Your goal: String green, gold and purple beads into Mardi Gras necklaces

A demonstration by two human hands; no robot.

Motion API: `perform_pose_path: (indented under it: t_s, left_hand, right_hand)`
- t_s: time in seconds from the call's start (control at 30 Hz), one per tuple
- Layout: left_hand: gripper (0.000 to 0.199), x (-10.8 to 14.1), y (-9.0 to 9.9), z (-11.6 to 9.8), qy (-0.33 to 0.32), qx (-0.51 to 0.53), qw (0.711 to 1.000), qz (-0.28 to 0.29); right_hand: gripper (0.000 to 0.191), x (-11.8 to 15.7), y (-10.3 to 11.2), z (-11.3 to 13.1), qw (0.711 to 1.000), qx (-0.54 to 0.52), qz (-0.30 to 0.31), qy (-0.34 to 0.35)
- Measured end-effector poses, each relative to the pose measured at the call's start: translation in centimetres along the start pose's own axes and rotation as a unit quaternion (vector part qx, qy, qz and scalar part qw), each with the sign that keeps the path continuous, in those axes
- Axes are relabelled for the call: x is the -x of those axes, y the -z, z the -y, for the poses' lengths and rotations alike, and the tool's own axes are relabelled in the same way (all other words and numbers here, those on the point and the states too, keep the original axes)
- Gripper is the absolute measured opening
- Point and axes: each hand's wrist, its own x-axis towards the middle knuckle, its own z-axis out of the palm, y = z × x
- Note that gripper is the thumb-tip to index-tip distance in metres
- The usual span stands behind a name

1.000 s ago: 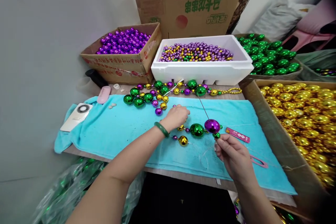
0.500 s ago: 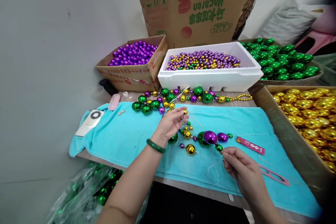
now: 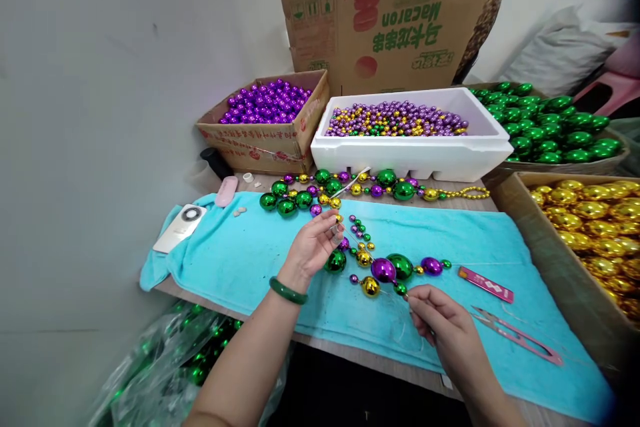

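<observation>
My left hand, with a green bangle on its wrist, pinches a small gold bead. A pale cord runs from it down to a large purple bead. Close beside that hang a small green bead and the fingertips of my right hand, closed on the end of this strand; what exactly they grip is too small to make out. Behind the purple bead lies a large green bead on the towel. A gold bead rests just below my left fingers.
A turquoise towel covers the table. Pink thread snips and a pink packet lie at right. Behind stand a white foam box of small beads and a carton of purple beads; gold beads fill a box at right.
My view has shifted slightly left, so the scene sits further right. Both hands have moved a little left over the towel, and the purple bead with them, uncovering more of the green bead.
</observation>
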Motion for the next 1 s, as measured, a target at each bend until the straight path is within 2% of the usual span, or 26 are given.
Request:
perform_pose_path:
  t_s: [0.43,0.63,0.77,0.87,0.93,1.0]
  left_hand:
    - [0.025,0.6,0.0,0.1,-0.021,-0.007,1.0,-0.004]
    - [0.051,0.9,-0.6,0.9,-0.087,-0.071,0.994,0.003]
    - [0.062,1.9,-1.7,2.6,-0.059,-0.157,0.985,0.038]
    - [0.069,2.5,-2.4,3.3,-0.034,-0.215,0.972,0.091]
    - [0.061,2.3,-2.4,2.9,-0.022,-0.254,0.959,0.124]
    - [0.042,1.3,-1.4,1.8,-0.049,-0.307,0.944,0.109]
  right_hand:
    - [0.032,0.3,-0.2,0.2,1.0,0.016,0.003,0.001]
    - [0.033,0.2,-0.7,0.1,1.0,0.01,-0.005,-0.015]
    - [0.038,-0.5,-1.3,-0.9,0.999,-0.008,0.013,-0.033]
    - [0.037,-1.0,-1.4,-1.4,0.999,-0.035,0.017,-0.021]
    - [0.035,-1.2,-1.1,-1.3,0.998,-0.058,0.006,-0.008]
    - [0.034,-1.3,-0.6,-1.1,0.997,-0.074,-0.009,-0.002]
